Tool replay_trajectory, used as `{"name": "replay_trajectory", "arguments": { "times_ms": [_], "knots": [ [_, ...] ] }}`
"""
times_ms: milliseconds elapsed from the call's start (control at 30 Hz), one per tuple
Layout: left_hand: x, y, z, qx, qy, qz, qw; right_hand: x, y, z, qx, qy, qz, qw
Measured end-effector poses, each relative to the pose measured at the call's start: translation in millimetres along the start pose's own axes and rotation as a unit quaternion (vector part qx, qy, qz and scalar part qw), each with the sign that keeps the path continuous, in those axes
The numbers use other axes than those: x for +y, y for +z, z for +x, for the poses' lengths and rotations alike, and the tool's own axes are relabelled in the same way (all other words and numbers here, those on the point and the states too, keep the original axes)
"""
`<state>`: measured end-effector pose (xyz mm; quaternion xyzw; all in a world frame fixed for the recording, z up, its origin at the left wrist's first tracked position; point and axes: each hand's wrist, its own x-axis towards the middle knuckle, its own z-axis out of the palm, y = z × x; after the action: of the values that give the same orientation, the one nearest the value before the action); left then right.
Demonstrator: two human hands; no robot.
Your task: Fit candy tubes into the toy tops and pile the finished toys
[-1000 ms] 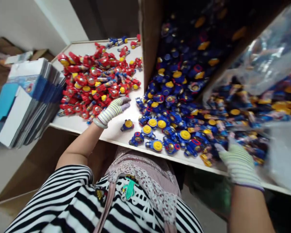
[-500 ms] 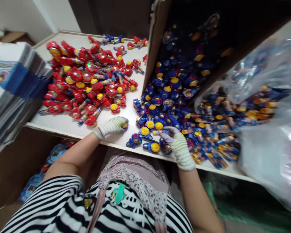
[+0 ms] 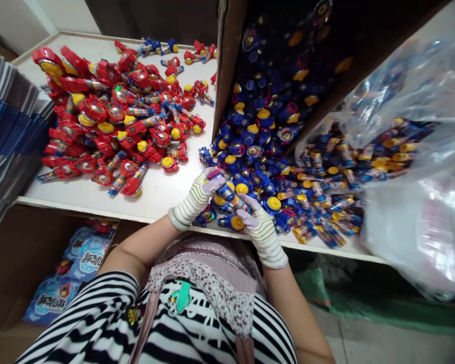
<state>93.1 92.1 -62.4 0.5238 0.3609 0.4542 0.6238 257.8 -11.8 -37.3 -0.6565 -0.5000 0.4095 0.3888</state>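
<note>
My left hand [image 3: 199, 198], in a striped knit glove, is closed around a blue toy [image 3: 225, 191] with a red part on top. Pointing toward my right hand [image 3: 263, 227], a small printed tube [image 3: 241, 203] meets the toy's lower end. The gloved fingers of that right hand pinch the tube. Whether the tube sits inside the toy or only touches it, I cannot tell. Just beneath, blue toys with yellow discs, such as one blue toy [image 3: 233, 222], lie near the table's front edge.
Red toys [image 3: 109, 116] form a big heap on the white table [image 3: 159, 194] at left. Blue toys [image 3: 250, 136] spill from a tipped cardboard box [image 3: 220, 76]. Yellow-capped tubes [image 3: 326, 187] lie by a plastic bag [image 3: 409, 217] at right. Folded printed cartons [image 3: 15, 126] stand far left.
My left hand has moved right, bringing a blue toy over to my right hand. The tube in my right hand now meets that toy. The view has shifted slightly.
</note>
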Motion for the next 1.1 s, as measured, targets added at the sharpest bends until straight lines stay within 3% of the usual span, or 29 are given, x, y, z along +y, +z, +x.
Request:
{"name": "replay_trajectory", "arguments": {
  "times_ms": [133, 267, 467, 667, 900, 1100],
  "knots": [
    [7, 2.6, -3, 0.045, 0.033, 0.046, 0.997, -3, 0, -2, 0.022, -0.06, -0.146, 0.987],
    [8, -0.6, -7, 0.06, 0.057, 0.031, 0.996, -3, 0, -2, 0.031, -0.125, -0.269, 0.954],
    [2, -2.5, -8, 0.076, 0.054, 0.009, 0.996, 1, 9, -2, 0.075, -0.205, -0.371, 0.903],
    [15, -1.7, -11, 0.049, 0.051, 0.031, 0.997, -6, 14, -5, 0.076, -0.205, -0.47, 0.855],
    [20, -7.0, -12, 0.061, 0.053, -0.002, 0.997, -25, 17, -10, 0.063, -0.182, -0.487, 0.852],
    [22, -12.3, -11, 0.044, 0.007, -0.067, 0.997, -40, 19, -11, 0.022, -0.167, -0.521, 0.837]
  ]
}}
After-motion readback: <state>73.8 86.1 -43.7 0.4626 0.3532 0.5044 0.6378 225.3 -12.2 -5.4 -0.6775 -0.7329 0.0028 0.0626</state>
